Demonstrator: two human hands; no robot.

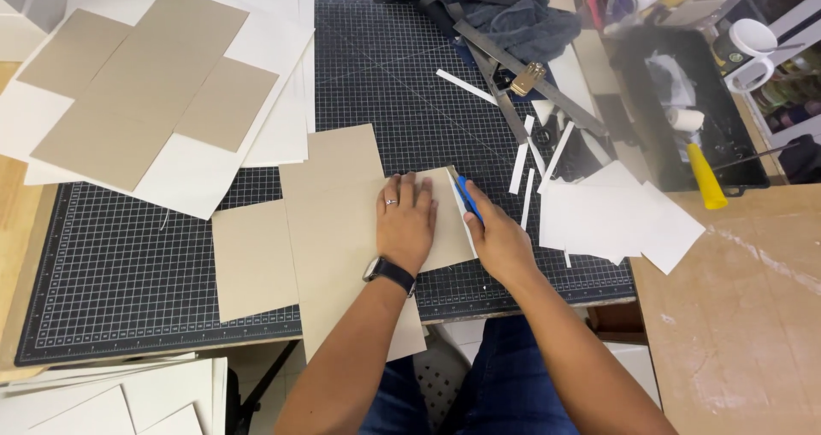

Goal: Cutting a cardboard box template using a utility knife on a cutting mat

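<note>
My left hand (405, 220) lies flat, fingers spread a little, pressing a tan cardboard piece (338, 221) onto a dark gridded cutting mat (128, 264). It wears a ring and a black wristwatch. My right hand (499, 241) grips a blue craft knife (467, 198) whose tip points away from me along the cardboard's right edge, where a white paper strip (466, 221) borders it. The two hands sit side by side, a few centimetres apart.
Stacked tan and white sheets (145, 84) cover the mat's upper left. White paper pieces (616, 217) and thin strips (519, 168) lie to the right. A metal ruler (530, 80), grey cloth (522, 24), black tray (676, 101), yellow cone-shaped object (706, 178) sit beyond. More white sheets (111, 396) lie lower left.
</note>
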